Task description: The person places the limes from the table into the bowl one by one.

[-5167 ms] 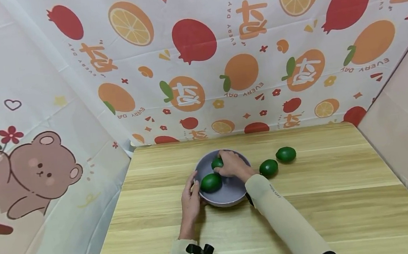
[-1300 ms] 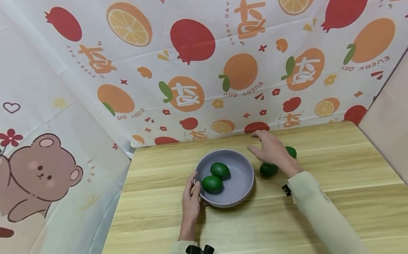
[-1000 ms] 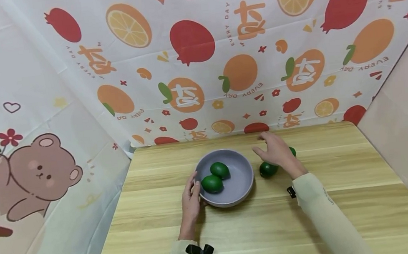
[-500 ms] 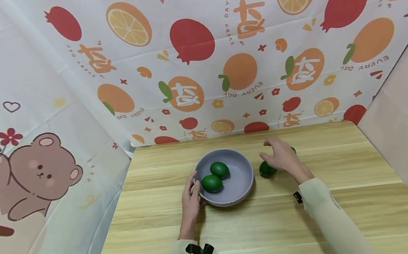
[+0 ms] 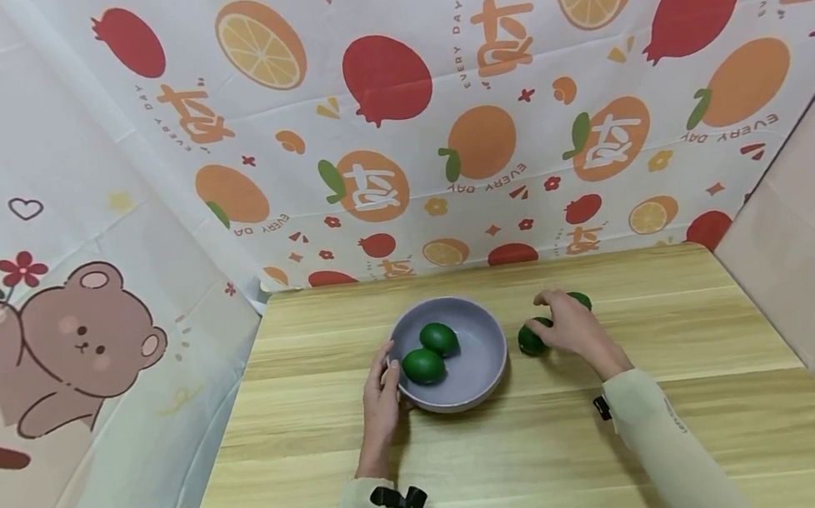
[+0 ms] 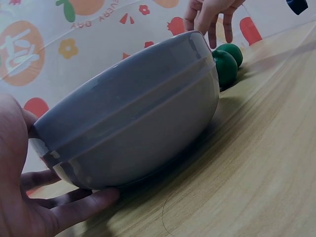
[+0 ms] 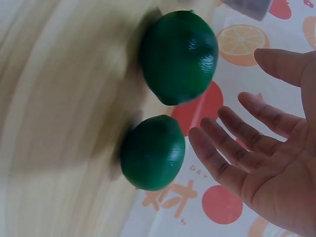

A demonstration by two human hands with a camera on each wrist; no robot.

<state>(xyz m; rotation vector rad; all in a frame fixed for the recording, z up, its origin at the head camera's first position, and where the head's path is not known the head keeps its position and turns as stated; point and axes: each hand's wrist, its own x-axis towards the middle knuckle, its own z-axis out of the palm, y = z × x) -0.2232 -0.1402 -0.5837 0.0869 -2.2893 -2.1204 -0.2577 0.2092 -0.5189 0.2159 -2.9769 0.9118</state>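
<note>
Your left hand grips the round grey bowl; your right hand — fingers apart — could bump the oval green lime below its thumb, rolling it.

There are four limes: two inside one bowl and two on one table. There are two hands, one left hand and one right hand, two sleeves, two black wrist cameras and one printed bear.
</note>
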